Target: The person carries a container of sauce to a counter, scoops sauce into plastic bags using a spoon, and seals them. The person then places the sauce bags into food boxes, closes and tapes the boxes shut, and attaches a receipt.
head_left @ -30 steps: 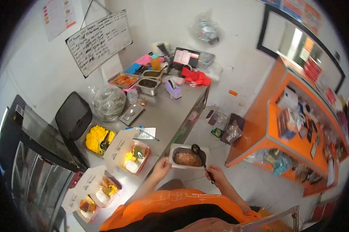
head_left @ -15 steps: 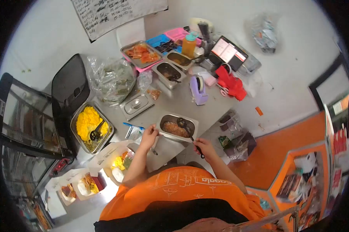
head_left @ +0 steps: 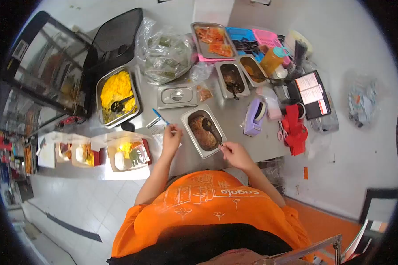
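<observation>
A steel food pan [head_left: 193, 142] stands at the table's front edge, with brown, chunky food [head_left: 200, 134] inside. A black serving spoon [head_left: 213, 130] rests with its bowl in that food. At the pan's front right corner my right hand [head_left: 235, 154] is closed on the spoon's handle end. My left hand [head_left: 172, 138] is just left of the pan, seemingly apart from its rim, with loosely bent fingers and nothing visible in them. A blue pen [head_left: 160, 116] lies just beyond it. The pan's lid [head_left: 177, 96] sits behind.
Yellow food fills a tray [head_left: 136, 108] at left, with a black spoon in it. Open meal boxes [head_left: 147, 142] line the front left edge. A plastic bag of greenery [head_left: 166, 62], more food pans [head_left: 244, 92], a purple tape dispenser [head_left: 254, 117] and red cloth [head_left: 294, 131] stand around.
The view has swung right and down. The pan is turned clockwise relative to my body, its right end now nearer me. My left hand has come off its rim; my right stays on the spoon.
</observation>
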Motion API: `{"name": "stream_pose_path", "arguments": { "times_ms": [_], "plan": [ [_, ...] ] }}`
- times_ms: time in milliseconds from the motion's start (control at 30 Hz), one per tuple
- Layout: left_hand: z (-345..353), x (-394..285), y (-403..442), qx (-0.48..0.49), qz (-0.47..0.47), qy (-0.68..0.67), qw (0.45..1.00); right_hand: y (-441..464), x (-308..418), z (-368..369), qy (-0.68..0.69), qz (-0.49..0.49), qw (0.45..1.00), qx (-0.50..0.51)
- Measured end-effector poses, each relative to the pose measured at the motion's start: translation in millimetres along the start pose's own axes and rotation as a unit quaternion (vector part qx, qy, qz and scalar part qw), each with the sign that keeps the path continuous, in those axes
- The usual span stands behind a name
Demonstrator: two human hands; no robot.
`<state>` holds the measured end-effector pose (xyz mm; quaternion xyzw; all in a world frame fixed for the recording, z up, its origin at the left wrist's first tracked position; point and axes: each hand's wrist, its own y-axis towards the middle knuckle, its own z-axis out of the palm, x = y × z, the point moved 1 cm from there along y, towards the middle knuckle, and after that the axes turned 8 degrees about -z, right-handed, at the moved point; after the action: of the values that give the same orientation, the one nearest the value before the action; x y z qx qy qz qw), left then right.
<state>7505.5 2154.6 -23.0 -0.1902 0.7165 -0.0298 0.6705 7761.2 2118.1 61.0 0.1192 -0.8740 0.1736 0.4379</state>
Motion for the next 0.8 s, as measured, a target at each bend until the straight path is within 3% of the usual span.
{"name": "stream_pose_path", "arguments": {
  "times_ms": [133, 233, 433, 633, 800],
  "plan": [
    [16.7, 11.1, -56.9, 0.128, -0.099, 0.063, 0.985, 37.7, 15.7, -12.9, -0.334, -0.123, 0.934, 0.002],
    [30.0, 2.2, -78.3, 0.213, -0.161, 0.014, 0.964, 57.6, 36.1, -12.3, -0.401, -0.139, 0.905, 0.030],
    [27.9, 6.9, -77.9, 0.240, -0.154, 0.016, 0.958, 41.4, 36.1, -25.4, -0.429, -0.164, 0.877, 0.143],
    [22.0, 16.4, -75.7, 0.229, -0.124, -0.027, 0.965, 24.7, 65.8, -43.7, -0.459, -0.166, 0.851, 0.194],
    [22.3, 18.2, -73.9, 0.235, -0.100, -0.032, 0.966, 57.3, 50.3, -24.8, -0.479, -0.145, 0.858, 0.114]
  ]
}}
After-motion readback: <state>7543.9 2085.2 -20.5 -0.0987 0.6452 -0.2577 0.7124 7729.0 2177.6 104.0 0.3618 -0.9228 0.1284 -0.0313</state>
